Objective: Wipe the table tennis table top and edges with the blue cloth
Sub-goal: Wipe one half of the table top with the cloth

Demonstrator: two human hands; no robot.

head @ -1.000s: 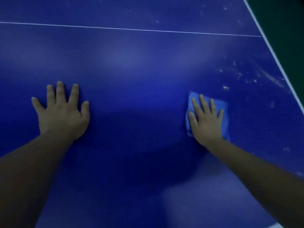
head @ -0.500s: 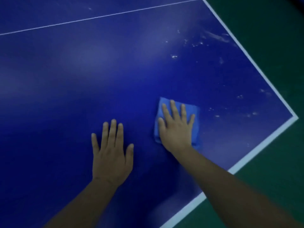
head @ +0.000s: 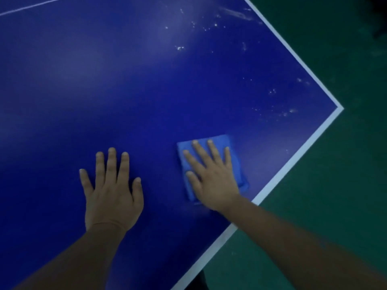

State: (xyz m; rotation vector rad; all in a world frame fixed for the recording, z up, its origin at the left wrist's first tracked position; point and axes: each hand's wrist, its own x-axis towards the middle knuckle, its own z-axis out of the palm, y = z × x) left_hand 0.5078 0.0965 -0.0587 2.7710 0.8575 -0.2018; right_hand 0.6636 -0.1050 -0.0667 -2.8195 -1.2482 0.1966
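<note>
Your right hand (head: 211, 176) lies flat on the blue cloth (head: 222, 143), fingers straight and slightly spread, pressing it down onto the table top (head: 125, 91). The cloth is a folded square (lighter in tone than the dark blue surface beneath it), and it sits near the white edge line (head: 293, 162) that runs along the table's near-right side, not far from the corner (head: 340, 108). Your palm covers the lower part of the cloth; its upper edge and right side show past your fingertips.

Your left hand (head: 111, 189) rests palm-down on the bare table just beside the cloth, to its left, fingers straight and holding nothing. The two hands are apart, with a strip of blue surface between them.

Whitish specks and smears (head: 209, 26) are scattered across the table beyond the cloth, toward the far-right edge and the corner. A thin white line (head: 31, 6) crosses the top-left of the view. Dark green floor (head: 345, 185) lies past the table's edges.
</note>
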